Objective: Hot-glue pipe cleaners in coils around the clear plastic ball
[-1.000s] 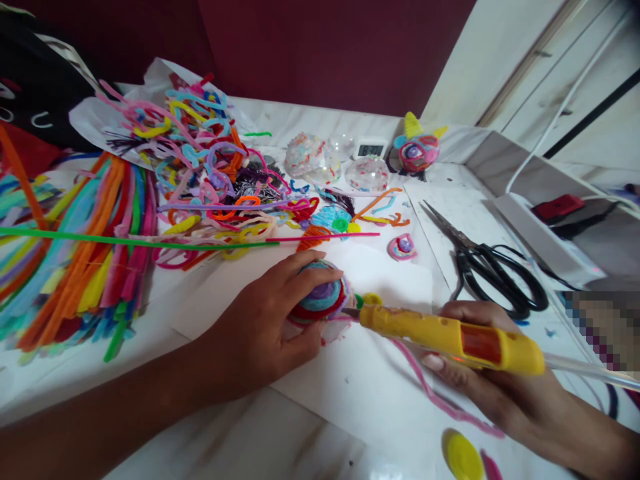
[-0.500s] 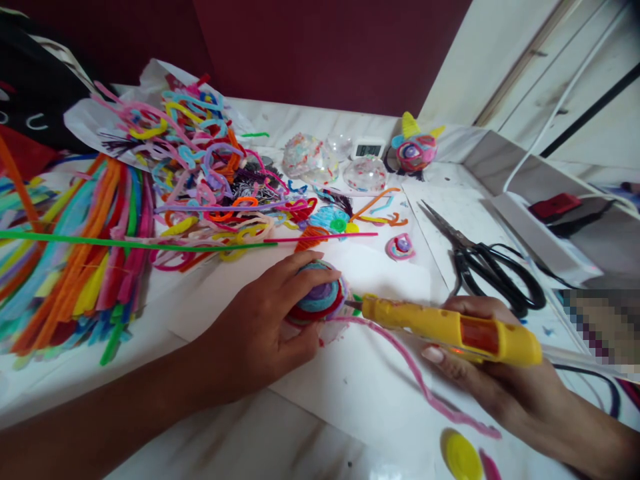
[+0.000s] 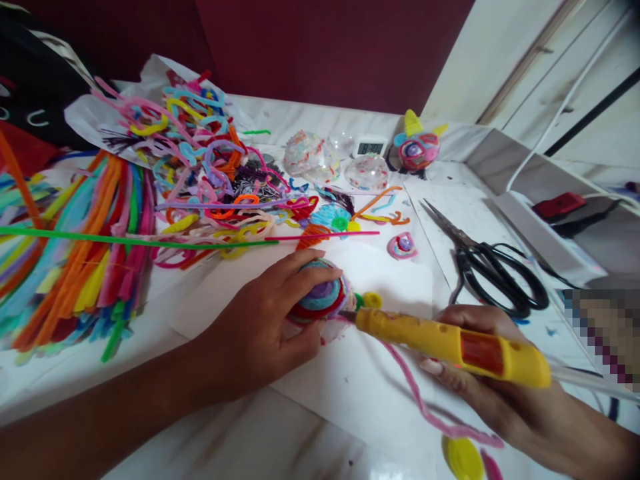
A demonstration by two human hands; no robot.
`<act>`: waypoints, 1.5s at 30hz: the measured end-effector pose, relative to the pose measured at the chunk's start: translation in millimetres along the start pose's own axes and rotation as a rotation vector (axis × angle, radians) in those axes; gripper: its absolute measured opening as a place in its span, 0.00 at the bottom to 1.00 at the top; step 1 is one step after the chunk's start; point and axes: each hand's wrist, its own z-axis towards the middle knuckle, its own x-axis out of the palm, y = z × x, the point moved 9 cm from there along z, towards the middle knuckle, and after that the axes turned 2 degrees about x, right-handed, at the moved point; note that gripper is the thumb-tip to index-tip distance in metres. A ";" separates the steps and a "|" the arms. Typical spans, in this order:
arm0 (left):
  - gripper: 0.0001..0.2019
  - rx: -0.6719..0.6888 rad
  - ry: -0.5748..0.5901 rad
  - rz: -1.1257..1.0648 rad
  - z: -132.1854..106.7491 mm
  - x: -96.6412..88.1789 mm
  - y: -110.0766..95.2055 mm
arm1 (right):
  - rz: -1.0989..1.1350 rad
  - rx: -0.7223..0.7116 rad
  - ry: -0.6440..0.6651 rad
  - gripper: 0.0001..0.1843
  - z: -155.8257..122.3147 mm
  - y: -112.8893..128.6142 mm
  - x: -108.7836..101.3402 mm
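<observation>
Far to the left of the ball, a bundle of pipe cleaners (image 3: pixel 100 247) is spread; nearer to it, beyond its left side, a tangle of curled pieces (image 3: pixel 200 150) is heaped. The ball (image 3: pixel 320 298) itself is set on white paper (image 3: pixel 345 393), gripped from above by the curled fingers of the left hand (image 3: pixel 267 317). Its visible top is already covered in purple, blue and red rings; a paler lower edge seems to be left uncovered, though much is hidden by the hand. To the right of the ball, a pink strip (image 3: pixel 417 393) is left loose, seemingly led up to its edge. Beyond it, a horned ball (image 3: pixel 419 153) is seen fully dressed. By the ball's right side, the tip of a yellow glue gun (image 3: pixel 453 343) is held close, grasped in the right hand (image 3: pixel 505 380). Farther right, scissors (image 3: pixel 493 270) are laid down.
</observation>
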 end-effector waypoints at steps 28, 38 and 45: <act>0.23 0.000 0.002 0.028 1.5 -2.4 -2.0 | 0.026 -0.110 0.098 0.15 18.1 22.1 1.7; 0.26 -0.006 0.001 0.058 -0.9 -2.5 3.0 | -0.037 -0.108 0.032 0.11 16.7 21.6 -5.8; 0.25 0.006 0.006 0.059 -1.3 -2.5 2.7 | 0.039 -0.053 0.016 0.15 12.7 3.8 -4.0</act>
